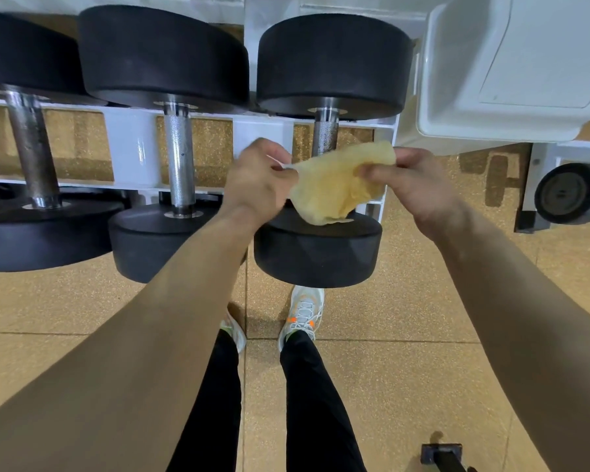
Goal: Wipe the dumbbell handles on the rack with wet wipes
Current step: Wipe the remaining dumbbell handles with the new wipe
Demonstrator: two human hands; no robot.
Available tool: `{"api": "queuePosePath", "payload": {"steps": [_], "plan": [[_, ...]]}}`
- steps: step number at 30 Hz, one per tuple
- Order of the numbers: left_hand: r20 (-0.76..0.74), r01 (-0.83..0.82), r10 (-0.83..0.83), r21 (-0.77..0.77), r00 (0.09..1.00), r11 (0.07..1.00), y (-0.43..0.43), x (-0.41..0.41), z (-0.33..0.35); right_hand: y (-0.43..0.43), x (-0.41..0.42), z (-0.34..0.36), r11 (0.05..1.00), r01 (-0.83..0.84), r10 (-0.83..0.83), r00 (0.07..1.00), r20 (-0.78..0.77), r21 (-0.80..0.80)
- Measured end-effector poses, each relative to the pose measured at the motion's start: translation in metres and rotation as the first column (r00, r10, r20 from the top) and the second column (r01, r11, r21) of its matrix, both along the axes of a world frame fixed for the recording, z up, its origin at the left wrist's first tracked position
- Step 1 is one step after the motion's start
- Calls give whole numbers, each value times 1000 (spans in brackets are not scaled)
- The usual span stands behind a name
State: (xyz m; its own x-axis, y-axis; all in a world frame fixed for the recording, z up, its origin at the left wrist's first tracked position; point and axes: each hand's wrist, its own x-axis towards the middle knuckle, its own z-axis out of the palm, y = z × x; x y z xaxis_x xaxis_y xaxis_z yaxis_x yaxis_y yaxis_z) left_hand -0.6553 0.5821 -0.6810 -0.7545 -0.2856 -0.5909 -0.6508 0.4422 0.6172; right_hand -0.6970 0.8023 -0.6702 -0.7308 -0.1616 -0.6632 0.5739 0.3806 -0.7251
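Observation:
Three black dumbbells lie across a white rack [132,148]. A yellowish wet wipe [334,185] is stretched between my hands above the right dumbbell. My left hand [258,180] pinches its left edge and my right hand [413,185] pinches its right edge. The wipe covers the lower part of the right dumbbell's knurled handle [325,136], and I cannot tell whether it touches the metal. The middle dumbbell's handle [181,161] is shiny and bare. The left dumbbell's handle [31,148] looks dull and spotted.
A white bin or cart [511,63] with a dark wheel [569,194] stands just right of the rack. My feet in light sneakers [304,311] stand on the tan speckled floor below the right dumbbell. A dark metal foot [443,454] shows at the bottom right.

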Motion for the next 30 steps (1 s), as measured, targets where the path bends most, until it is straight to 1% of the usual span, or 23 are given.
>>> {"api": "queuePosePath", "payload": {"steps": [2,4,5,7,9,11,13,14,15,16,17,18,19,20,22,23,25,27,28,29,30], "plan": [[-38,19,-22,-87,999,996,-9,-10,5,2,-2,1,999,-28,29,999,32,-17],[-38,108,-116,-178,993,978,-10,-18,7,0,0,0,995,-49,59,992,113,-89],[-29,151,-162,-232,986,961,-8,-21,5,-2,3,-2,995,-56,66,990,124,-86],[-22,182,-200,-323,980,929,-1,-25,-2,-9,6,-8,1000,-28,28,996,80,1],[-53,108,-137,-365,989,925,5,-25,-8,-15,8,-14,994,46,-49,999,24,102],[-143,-60,9,-358,990,932,11,-23,-8,-19,8,-14,980,126,-127,992,-4,153],[-216,-224,162,-299,963,928,21,-20,1,-21,10,-9,970,182,-183,983,-8,160],[-192,-279,238,-227,952,933,28,-19,7,-21,11,-7,967,190,-192,981,-2,168],[-114,-302,288,-135,951,944,35,-17,9,-21,13,-7,967,190,-196,981,17,168],[3,-283,284,-45,959,958,42,-16,12,-22,15,-7,967,191,-201,978,45,166],[120,-228,224,27,967,973,48,-14,11,-24,17,-7,967,206,-219,973,75,153],[202,-159,141,77,969,984,53,-13,10,-25,18,-7,963,238,-252,962,104,128],[238,-95,69,99,969,991,55,-13,7,-26,18,-8,956,275,-287,949,127,103],[244,-60,34,101,969,993,54,-15,6,-27,17,-7,950,299,-308,941,136,86],[249,-12,-14,102,968,995,45,-23,6,-26,15,-6,951,305,-310,939,148,57],[267,40,-68,108,961,993,38,-26,7,-25,13,-6,955,294,-298,943,150,47],[335,194,-230,137,914,971,23,-33,10,-21,10,-10,966,258,-259,956,138,30],[413,353,-399,187,818,917,10,-36,12,-18,9,-13,977,211,-212,969,130,19],[433,414,-459,199,776,888,6,-37,13,-16,9,-13,983,181,-181,974,136,13],[435,469,-498,180,750,865,4,-37,11,-14,10,-13,988,152,-151,978,147,8],[421,515,-517,130,745,847,2,-37,10,-13,10,-12,991,131,-130,979,160,6]]}}
